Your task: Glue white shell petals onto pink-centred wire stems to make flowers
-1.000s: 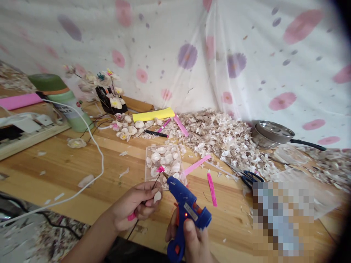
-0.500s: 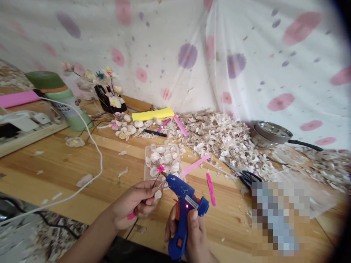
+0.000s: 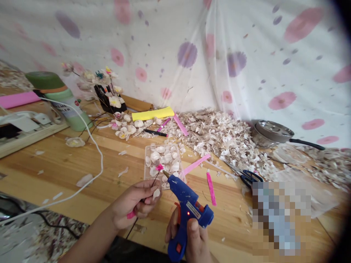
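The left hand (image 3: 137, 204) pinches a thin dark wire stem (image 3: 153, 182) between thumb and fingers (image 3: 149, 186), holding it upright so its small pink flower centre (image 3: 159, 167) stands clear above the knuckles. A pale petal (image 3: 156, 193) is tucked against the same fingertips.

The right hand (image 3: 192, 241) is clenched around the handle of a blue glue gun (image 3: 186, 210), thumb up along its back. The gun is tilted so its nozzle (image 3: 166, 174) points up and left, almost touching the stem just below the pink centre; a red light glows on its body.

Just beyond the fingers sits a clear plastic box (image 3: 163, 160) of white petals. To the right of the gun, pink paper strips (image 3: 211, 182) lie on the wooden tabletop (image 3: 68, 164), then blue-handled scissors (image 3: 251, 178). Farther back lie a heap of petal scraps (image 3: 219, 135) and a metal pan (image 3: 271, 133). Left of the fingers, a white cord (image 3: 98, 153) curls across the tabletop; behind it stand finished flowers (image 3: 109, 87) and a green jar (image 3: 63, 98).
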`<state>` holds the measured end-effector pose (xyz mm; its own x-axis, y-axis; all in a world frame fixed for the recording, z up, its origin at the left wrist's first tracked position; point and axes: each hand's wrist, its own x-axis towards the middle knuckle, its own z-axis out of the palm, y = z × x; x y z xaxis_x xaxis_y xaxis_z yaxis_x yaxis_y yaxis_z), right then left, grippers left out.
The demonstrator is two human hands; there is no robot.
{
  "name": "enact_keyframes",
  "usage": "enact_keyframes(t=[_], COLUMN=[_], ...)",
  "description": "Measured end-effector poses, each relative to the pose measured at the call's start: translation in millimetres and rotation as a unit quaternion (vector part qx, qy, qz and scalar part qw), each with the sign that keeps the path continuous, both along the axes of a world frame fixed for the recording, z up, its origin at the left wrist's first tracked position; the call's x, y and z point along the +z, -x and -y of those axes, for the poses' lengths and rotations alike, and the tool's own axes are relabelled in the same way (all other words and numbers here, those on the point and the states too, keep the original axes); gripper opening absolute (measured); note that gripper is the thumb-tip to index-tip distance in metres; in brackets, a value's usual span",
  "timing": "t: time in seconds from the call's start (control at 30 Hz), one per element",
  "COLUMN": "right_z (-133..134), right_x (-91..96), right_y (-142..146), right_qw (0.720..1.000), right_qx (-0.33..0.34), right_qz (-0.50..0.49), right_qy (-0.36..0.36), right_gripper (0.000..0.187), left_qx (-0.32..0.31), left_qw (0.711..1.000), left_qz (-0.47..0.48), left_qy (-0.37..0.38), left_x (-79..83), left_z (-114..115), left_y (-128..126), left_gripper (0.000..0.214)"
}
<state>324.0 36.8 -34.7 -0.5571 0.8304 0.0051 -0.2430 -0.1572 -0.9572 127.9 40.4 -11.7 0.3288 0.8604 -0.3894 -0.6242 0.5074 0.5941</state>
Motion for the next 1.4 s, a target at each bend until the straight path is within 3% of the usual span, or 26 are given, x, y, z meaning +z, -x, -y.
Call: enact_keyframes(t=[0.17, 0.3, 0.37, 0.43, 0.5, 0.67, 0.8, 0.9, 1.03, 1.23, 1.33, 1.4], right_z=[-5, -14, -18, -21, -20, -11, -9, -12, -17, -18, -22, -28], right_x=[-1.6, -0.5, -1.3, -6.6, -16.7, -41.9, -42.7, -38.0, -28.7, 18.9, 41.6, 48.7], right_y=[-4, -11, -15, -22, -32, -67, -76, -73, -70, -50, -24, -6], right_qw=[0.994, 0.961, 0.903, 0.820, 0.755, 0.668, 0.624, 0.628, 0.662, 0.714, 0.766, 0.818], right_qx=[-0.077, -0.153, -0.153, -0.153, -0.177, -0.194, -0.162, -0.152, -0.135, -0.159, -0.174, -0.185], right_qz=[-0.007, 0.142, 0.282, 0.404, 0.479, 0.566, 0.592, 0.585, 0.566, 0.492, 0.375, 0.317], right_qy=[-0.075, -0.184, -0.286, -0.375, -0.411, -0.442, -0.483, -0.490, -0.472, -0.473, -0.492, -0.442], right_gripper=[0.046, 0.037, 0.032, 0.031, 0.035, 0.044, 0.049, 0.054, 0.046, 0.021, 0.004, 0.006], left_qx=[0.021, 0.083, 0.114, 0.138, 0.152, 0.143, 0.122, 0.109, 0.089, 0.066, 0.061, 0.062], left_qw=[0.999, 0.995, 0.992, 0.988, 0.984, 0.980, 0.981, 0.983, 0.985, 0.968, 0.944, 0.932], left_qz=[-0.023, -0.048, -0.060, -0.073, -0.088, -0.136, -0.148, -0.148, -0.143, -0.236, -0.311, -0.335], left_qy=[0.012, 0.010, 0.004, -0.002, -0.009, -0.013, -0.017, -0.018, -0.023, -0.047, -0.092, -0.122], left_x=[5.3, 10.5, 12.5, 14.0, 15.0, 15.7, 16.1, 17.0, 18.4, 13.8, 11.8, 12.2], left_z=[0, -1, -1, -1, 0, 1, -3, -5, -5, -6, -8, -10], left_y=[-5, -5, -4, -2, -1, -4, -11, -14, -17, -30, -39, -44], left_gripper=[0.032, 0.036, 0.038, 0.038, 0.038, 0.040, 0.041, 0.038, 0.037, 0.038, 0.035, 0.036])
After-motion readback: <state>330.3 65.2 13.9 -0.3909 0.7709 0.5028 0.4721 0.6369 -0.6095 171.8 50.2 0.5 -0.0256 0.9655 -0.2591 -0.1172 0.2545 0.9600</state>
